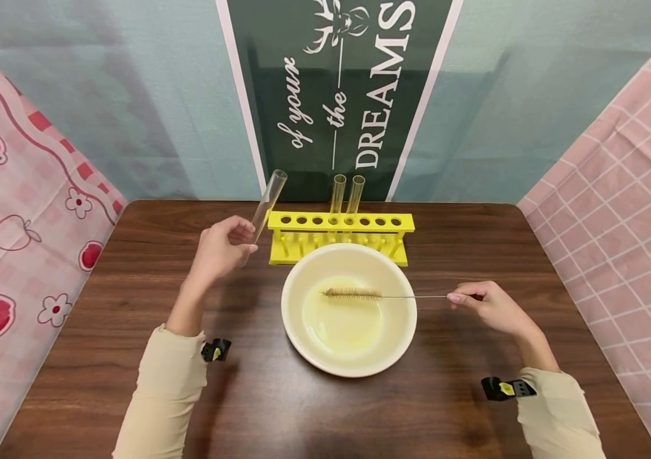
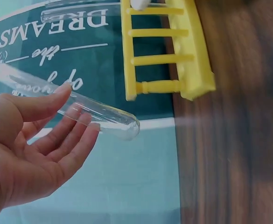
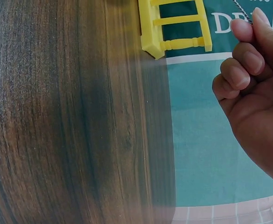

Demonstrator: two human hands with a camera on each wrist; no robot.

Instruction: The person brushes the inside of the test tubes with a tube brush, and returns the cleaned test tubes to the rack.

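Note:
Between thumb and fingertips my left hand (image 1: 226, 245) holds a clear glass test tube (image 1: 270, 201), tilted, just left of the yellow rack. The tube's rounded closed end points down and shows in the left wrist view, where the tube (image 2: 96, 109) looks empty. My right hand (image 1: 494, 306) pinches the thin twisted-wire handle of a test tube brush (image 1: 354, 294). Its tan bristles lie over the cream bowl (image 1: 292, 325), which has pale yellowish liquid in the bottom. In the right wrist view only a short bit of the wire (image 3: 241, 9) shows at the fingertips.
Behind the bowl stands a yellow test tube rack (image 1: 314, 221) with a row of holes. Two glass test tubes (image 1: 355, 194) stand upright near its middle. The brown wooden table (image 1: 325, 421) backs onto a printed cloth (image 1: 187, 127), with pink patterned cloths at both sides.

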